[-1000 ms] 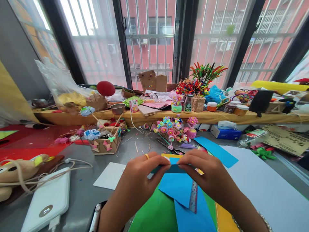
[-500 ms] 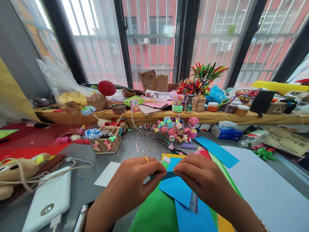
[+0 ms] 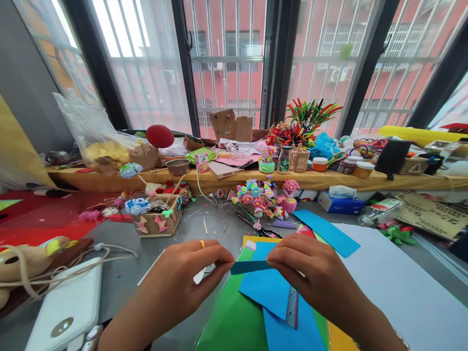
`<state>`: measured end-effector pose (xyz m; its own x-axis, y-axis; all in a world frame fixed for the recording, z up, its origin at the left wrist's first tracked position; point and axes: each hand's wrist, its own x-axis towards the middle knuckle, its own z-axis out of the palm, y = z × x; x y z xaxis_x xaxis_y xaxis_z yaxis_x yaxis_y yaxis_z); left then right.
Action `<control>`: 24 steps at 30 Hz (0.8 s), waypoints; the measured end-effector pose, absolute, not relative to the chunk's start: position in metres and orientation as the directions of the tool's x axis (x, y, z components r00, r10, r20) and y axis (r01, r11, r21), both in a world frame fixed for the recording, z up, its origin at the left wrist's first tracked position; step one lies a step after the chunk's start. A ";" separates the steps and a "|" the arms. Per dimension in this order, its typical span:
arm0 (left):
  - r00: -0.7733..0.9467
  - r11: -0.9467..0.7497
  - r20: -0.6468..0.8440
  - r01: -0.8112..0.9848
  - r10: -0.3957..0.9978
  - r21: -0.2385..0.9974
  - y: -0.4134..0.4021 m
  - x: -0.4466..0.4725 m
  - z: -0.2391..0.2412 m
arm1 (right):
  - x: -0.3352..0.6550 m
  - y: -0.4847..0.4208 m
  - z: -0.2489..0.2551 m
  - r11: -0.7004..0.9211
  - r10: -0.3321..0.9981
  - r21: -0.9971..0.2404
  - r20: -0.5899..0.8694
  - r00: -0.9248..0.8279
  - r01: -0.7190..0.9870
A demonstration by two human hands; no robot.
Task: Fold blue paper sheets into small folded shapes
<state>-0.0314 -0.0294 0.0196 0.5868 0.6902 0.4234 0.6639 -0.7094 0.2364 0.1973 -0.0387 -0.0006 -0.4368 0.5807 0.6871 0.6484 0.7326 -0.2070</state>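
A narrow blue paper strip (image 3: 250,266) stretches between my two hands above the table. My left hand (image 3: 197,278) pinches its left end between thumb and fingers; a ring is on one finger. Its right end is pinched by my right hand (image 3: 310,273). Beneath the strip lie several blue paper pieces (image 3: 268,290) on a green sheet (image 3: 234,312). A ruler (image 3: 293,307) with a patterned edge is partly covered by the blue paper. The top of a green and white item (image 3: 249,247) shows just beyond the strip.
A white power bank (image 3: 68,307) with a cable lies at left. Behind stand a cardboard basket (image 3: 157,224) and a bunch of small craft flowers (image 3: 258,197). To the right are a large white sheet (image 3: 395,278), a blue strip (image 3: 327,231) and a tissue box (image 3: 341,202).
My left hand has moved left and slightly down, away from the right hand, so more of the blue strip shows between them. The right hand has barely shifted.
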 end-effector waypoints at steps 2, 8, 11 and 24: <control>0.526 -0.661 0.461 0.723 0.715 0.200 -0.027 -0.039 0.019 | 0.202 -0.036 -0.001 0.705 0.598 -0.205 0.687 -0.413 0.679; 0.469 -0.677 0.633 0.726 0.616 0.120 -0.026 -0.025 0.018 | 0.196 -0.034 -0.006 0.711 0.609 -0.201 0.654 -0.449 0.673; 0.588 -0.740 0.542 0.665 0.601 0.100 -0.031 -0.002 0.014 | 0.189 -0.037 -0.007 0.731 0.594 -0.210 0.664 -0.454 0.649; 0.579 -0.746 0.615 0.665 0.536 0.024 -0.030 -0.018 0.018 | 0.228 -0.030 0.004 0.587 0.674 -0.302 0.697 -0.247 0.751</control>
